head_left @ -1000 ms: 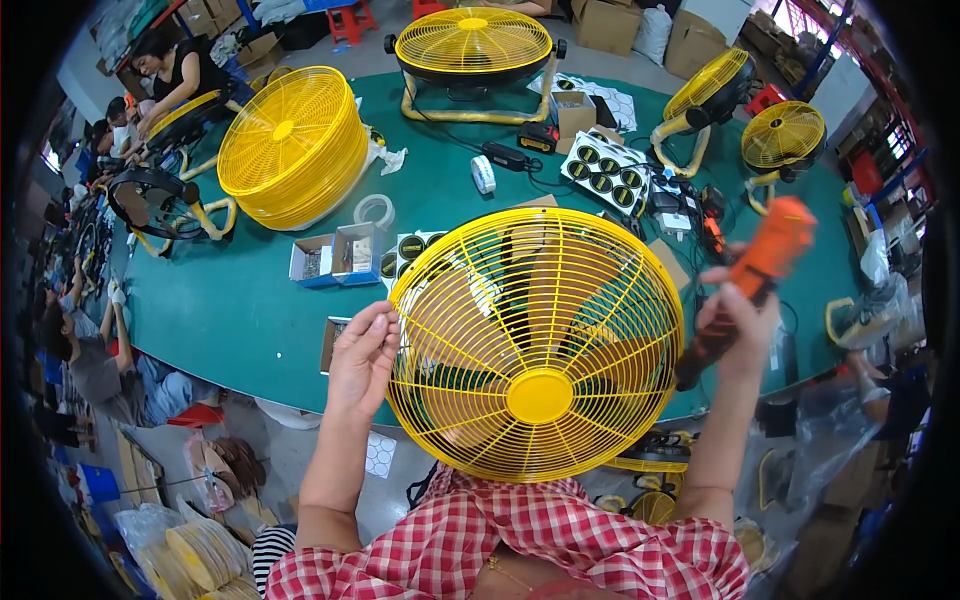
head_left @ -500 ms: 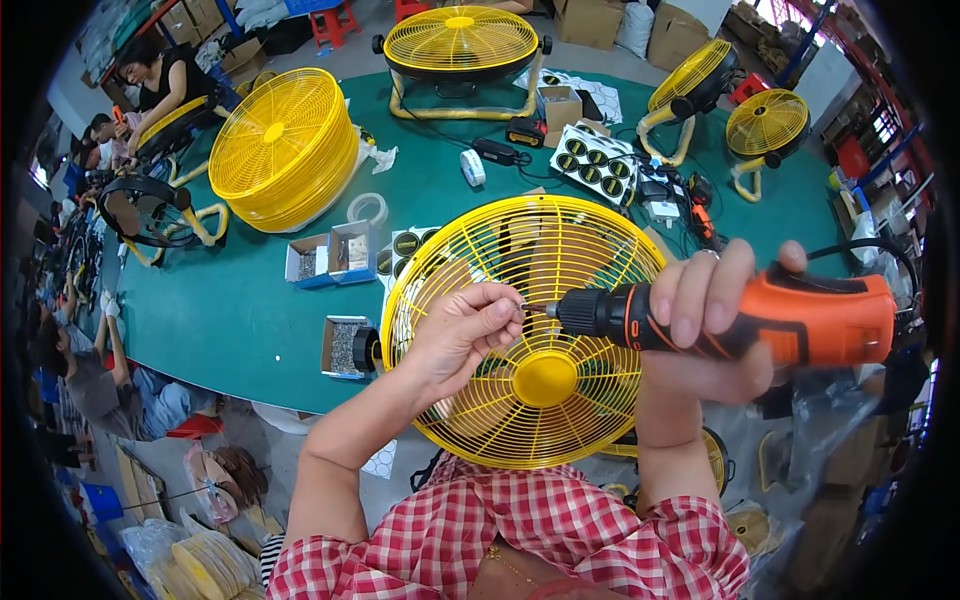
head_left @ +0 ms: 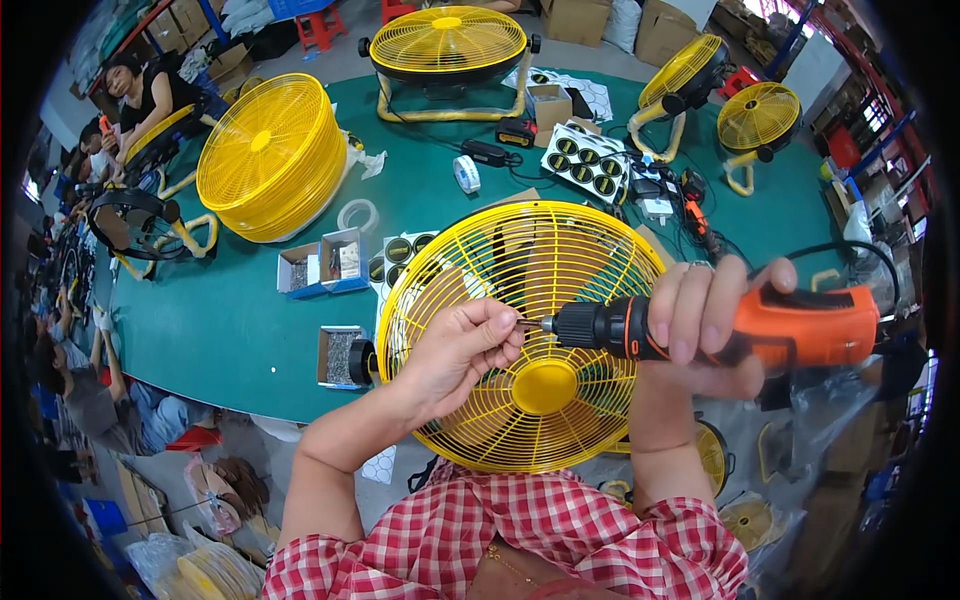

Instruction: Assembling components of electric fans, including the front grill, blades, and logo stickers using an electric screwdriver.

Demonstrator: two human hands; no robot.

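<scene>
My right hand (head_left: 705, 320) is wrapped round an orange and black power screwdriver (head_left: 810, 330), held level with its bit pointing left. The fingertips of my left hand (head_left: 470, 345) are pinched together at the tip of the thin bit (head_left: 532, 322). Whatever they hold there is too small to make out. Both hands are above a round yellow fan guard (head_left: 545, 386), which faces up in front of me with the fan blades showing through its wires. A black knob (head_left: 362, 362) sticks out at the guard's left side.
Open boxes of small metal parts (head_left: 340, 345) sit left of the fan on the green table (head_left: 220, 350). Stacked yellow guards (head_left: 270, 150) and a finished-looking fan (head_left: 447, 50) stand farther back. A sticker sheet (head_left: 585, 160), tape roll (head_left: 466, 174) and cables lie beyond. A co-worker (head_left: 150, 100) is at far left.
My left fingertips and the screwdriver's bit have dropped slightly, still together. The screwdriver's rear end has swung a little toward me. The whole view has shifted slightly.
</scene>
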